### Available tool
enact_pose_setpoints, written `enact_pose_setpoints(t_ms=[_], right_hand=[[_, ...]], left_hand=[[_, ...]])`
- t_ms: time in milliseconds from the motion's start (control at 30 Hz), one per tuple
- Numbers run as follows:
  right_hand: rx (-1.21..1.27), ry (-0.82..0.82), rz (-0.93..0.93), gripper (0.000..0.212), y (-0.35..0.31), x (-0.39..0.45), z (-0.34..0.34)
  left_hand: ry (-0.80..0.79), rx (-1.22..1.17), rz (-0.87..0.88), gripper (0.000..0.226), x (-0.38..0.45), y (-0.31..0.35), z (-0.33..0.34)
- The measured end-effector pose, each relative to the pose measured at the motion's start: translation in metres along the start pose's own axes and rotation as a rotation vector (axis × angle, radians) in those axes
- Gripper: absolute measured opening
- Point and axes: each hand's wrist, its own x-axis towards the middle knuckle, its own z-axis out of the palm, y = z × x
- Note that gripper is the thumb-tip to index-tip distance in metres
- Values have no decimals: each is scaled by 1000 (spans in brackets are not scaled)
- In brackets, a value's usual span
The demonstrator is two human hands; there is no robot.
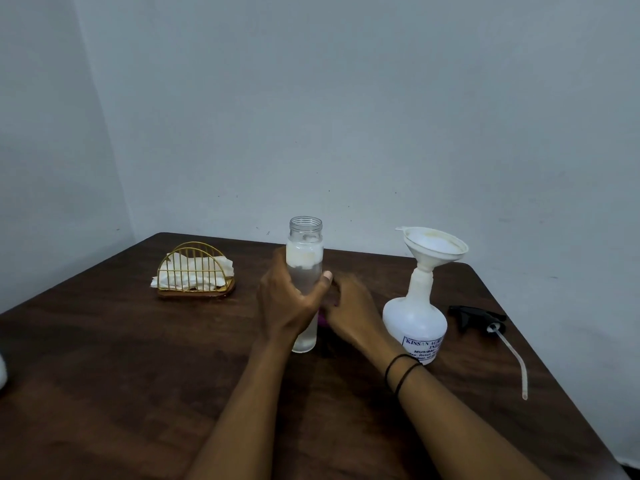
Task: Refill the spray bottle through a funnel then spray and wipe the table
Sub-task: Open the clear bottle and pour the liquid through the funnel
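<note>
A clear open-topped bottle [304, 237] with liquid inside stands on the brown table [138, 375]. My left hand [291, 303] grips it round the middle. My right hand [353, 310] lies palm down just right of the bottle, over a small purple thing [323, 322]; its fingers are hidden, so its hold is unclear. To the right stands the white spray bottle [415, 317] with a white funnel [434, 245] tilted in its neck. The black trigger head [476, 317] with its dip tube [516, 358] lies on the table beyond it.
A gold wire holder with white napkins [194, 268] sits at the back left of the table. Some white object [1, 372] shows at the left edge. Walls close in behind and to the left; the table's right edge runs near the trigger head.
</note>
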Motion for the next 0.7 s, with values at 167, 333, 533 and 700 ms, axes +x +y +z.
enact_pose_setpoints(t_ms=[167,333,533,700], right_hand=[[296,117,-135,23,-35,-18,-23],[332,41,-247,42,-47,-36,-34],[336,53,-144,50,-51,-49,-45],[372,170,-126,50,-53,-70,-64]], left_hand=[[-45,-72,-59,58,0,3,2],[-166,-249,-115,48,1,7,2],[-310,-527,-140,54,-1,27,-1],[-381,-645,-77,48,-4,51,5]])
